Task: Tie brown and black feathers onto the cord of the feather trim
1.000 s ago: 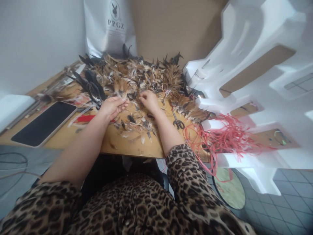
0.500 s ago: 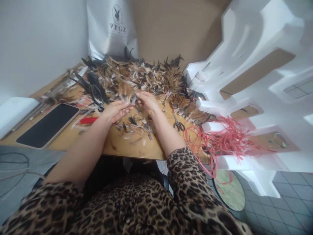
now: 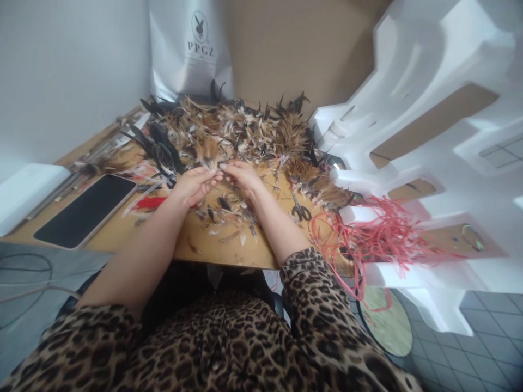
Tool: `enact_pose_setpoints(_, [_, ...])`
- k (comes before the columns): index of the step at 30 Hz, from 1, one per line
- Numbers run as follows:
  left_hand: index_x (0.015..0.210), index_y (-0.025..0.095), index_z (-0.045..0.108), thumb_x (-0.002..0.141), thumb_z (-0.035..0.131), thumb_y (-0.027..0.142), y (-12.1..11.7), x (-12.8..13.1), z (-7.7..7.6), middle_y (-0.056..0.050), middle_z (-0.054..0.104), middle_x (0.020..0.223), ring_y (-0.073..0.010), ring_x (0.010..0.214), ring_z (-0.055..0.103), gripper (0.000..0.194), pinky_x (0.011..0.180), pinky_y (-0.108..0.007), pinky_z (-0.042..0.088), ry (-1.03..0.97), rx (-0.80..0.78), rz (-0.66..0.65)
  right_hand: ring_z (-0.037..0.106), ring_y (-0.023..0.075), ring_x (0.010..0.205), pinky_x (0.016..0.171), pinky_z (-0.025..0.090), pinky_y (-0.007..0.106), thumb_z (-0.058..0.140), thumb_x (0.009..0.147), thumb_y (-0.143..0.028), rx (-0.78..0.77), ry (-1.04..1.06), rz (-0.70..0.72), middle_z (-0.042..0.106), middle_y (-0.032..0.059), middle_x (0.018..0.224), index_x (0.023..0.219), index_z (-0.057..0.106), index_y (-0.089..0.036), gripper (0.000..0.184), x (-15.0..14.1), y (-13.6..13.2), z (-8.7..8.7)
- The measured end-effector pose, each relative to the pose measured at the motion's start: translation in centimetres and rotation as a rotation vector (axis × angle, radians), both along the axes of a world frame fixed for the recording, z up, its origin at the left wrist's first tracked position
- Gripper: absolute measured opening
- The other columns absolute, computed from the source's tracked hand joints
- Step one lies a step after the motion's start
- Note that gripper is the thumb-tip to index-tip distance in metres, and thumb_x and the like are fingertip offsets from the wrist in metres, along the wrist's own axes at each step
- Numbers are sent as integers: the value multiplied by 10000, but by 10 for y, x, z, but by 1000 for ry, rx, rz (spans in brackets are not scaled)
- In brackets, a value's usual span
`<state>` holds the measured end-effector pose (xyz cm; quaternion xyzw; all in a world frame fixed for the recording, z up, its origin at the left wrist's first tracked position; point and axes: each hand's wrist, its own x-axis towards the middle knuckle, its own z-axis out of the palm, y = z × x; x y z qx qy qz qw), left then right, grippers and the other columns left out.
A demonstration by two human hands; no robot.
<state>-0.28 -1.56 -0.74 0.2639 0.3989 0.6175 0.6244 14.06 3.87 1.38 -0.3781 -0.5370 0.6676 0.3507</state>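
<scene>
My left hand (image 3: 196,185) is closed in a pinch on the base of a small bunch of brown feathers (image 3: 207,149), which fans away from me. Fingertips of my right hand (image 3: 243,177) meet the left ones at the bunch's base and are pinched together by a small dark bit, seemingly a feather; its exact shape is too small to tell. Behind both hands lies a large heap of brown, white and black feathers (image 3: 245,122). Loose feather scraps (image 3: 224,209) are scattered on the table (image 3: 216,250) beneath my wrists.
Scissors (image 3: 300,207) lie right of my right forearm, near red strips (image 3: 379,234) draped over white foam packing (image 3: 412,117). At left are a phone (image 3: 85,211), a white box (image 3: 30,193) and long black feathers (image 3: 157,147). A silvery bag (image 3: 192,71) stands behind the heap.
My right hand has moved slightly left and down, closer to my left fingers, and the pale feather seen at its fingertips shows less. The whole view has shifted slightly.
</scene>
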Motion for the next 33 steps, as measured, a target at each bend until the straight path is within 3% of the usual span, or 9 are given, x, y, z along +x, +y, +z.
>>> enact_pose_setpoints(7, [720,69,674,728,668,57,-1,0,1,-89,707,728,-82,615,667,15,537,-105,504,-17,-21,1,396,30,442,447,281,168,785,538,-456,82,6,-38,517,-66,481,588,525,-154,401,-2,-1,-1])
enact_pose_setpoints(12, [737,70,679,754,638,57,0,-2,0,-95,708,717,-80,577,658,46,476,-97,478,-4,-61,-37,336,39,471,469,249,189,730,588,-489,230,-120,-60,452,-75,478,563,503,-156,404,2,-1,2])
enact_pose_setpoints(20, [741,61,682,711,697,96,-2,1,2,-90,703,692,-77,533,642,48,452,-98,466,70,-36,-65,363,57,563,587,314,203,632,662,-384,482,-207,-47,435,-68,558,579,497,-152,281,1,7,-6])
enact_pose_setpoints(29, [697,54,676,698,700,92,-2,1,-1,-78,678,630,-65,491,610,45,474,-113,473,154,-28,-65,379,67,578,581,318,209,636,670,-405,515,-281,-14,454,-55,566,608,543,-137,291,2,8,-4])
enact_pose_setpoints(33, [655,61,669,733,664,97,0,0,-3,-64,658,594,-53,478,591,86,477,-109,462,182,-22,-38,481,85,629,648,383,217,607,711,-338,587,-367,-49,595,-12,671,725,641,-115,226,20,15,9])
